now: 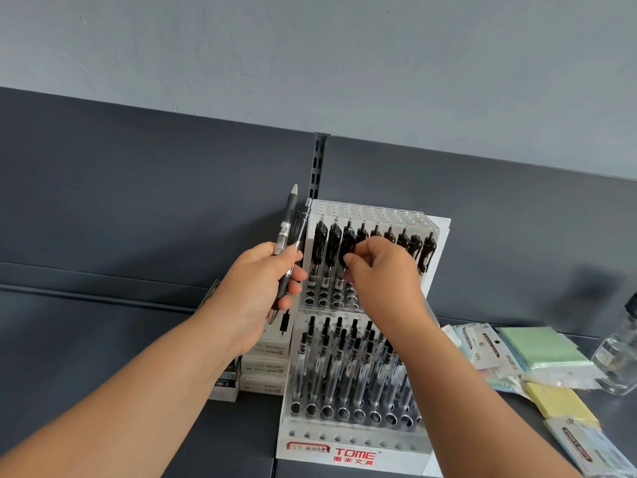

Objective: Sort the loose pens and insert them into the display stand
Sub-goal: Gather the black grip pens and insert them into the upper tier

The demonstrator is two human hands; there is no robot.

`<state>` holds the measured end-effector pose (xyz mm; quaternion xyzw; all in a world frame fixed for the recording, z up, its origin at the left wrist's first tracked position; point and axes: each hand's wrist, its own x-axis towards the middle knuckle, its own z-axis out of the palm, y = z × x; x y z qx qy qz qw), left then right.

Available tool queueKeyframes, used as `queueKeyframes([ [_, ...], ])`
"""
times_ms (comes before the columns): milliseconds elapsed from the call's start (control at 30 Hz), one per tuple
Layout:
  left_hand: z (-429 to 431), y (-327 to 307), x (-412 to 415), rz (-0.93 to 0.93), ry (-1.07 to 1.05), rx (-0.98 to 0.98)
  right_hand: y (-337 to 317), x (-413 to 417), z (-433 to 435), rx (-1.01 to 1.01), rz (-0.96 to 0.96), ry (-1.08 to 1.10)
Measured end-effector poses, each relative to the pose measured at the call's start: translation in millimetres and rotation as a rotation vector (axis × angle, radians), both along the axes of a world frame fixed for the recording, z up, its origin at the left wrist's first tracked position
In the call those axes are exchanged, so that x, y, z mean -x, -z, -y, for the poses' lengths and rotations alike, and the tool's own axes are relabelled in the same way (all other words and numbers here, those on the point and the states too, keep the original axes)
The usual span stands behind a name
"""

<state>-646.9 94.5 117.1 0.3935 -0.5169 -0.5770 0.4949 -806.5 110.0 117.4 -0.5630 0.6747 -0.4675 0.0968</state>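
Here, right hand (382,274) pinching a racked pen (348,250), left hand (262,284) clutching loose pens (287,243), boxes (265,367) behind.

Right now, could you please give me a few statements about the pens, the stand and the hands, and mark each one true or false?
1. The left hand holds a few loose pens. True.
2. The right hand rests on the yellow sticky notes. False: it is at the upper row of the display stand, fingers on a pen there.
3. The stand's lower tier holds no pens. False: it holds many.
4. Small boxes are stacked left of the stand. True.
5. A clear jar stands at the far right. True.
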Motion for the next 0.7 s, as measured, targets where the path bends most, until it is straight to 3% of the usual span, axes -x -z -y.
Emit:
queueKeyframes([
  [167, -7, -2, 3, 0.011, 0.029, 0.01, -9, 2, -5, -0.014, -0.062, 0.022],
  [267, -12, -5, 5, 0.021, 0.079, 0.022, -18, -1, -15, 0.128, -0.012, 0.057],
  [333, -15, -7, 7, 0.037, 0.121, 0.03, -25, -7, -20, 0.172, 0.167, -0.045],
  [500, -21, -11, 11, 0.05, 0.217, 0.041, -33, -11, -22, 0.043, 0.714, -0.414],
  [700, -20, -10, 14, 0.031, 0.171, 0.046, -30, -2, -23, 0.014, 0.924, -0.505],
])
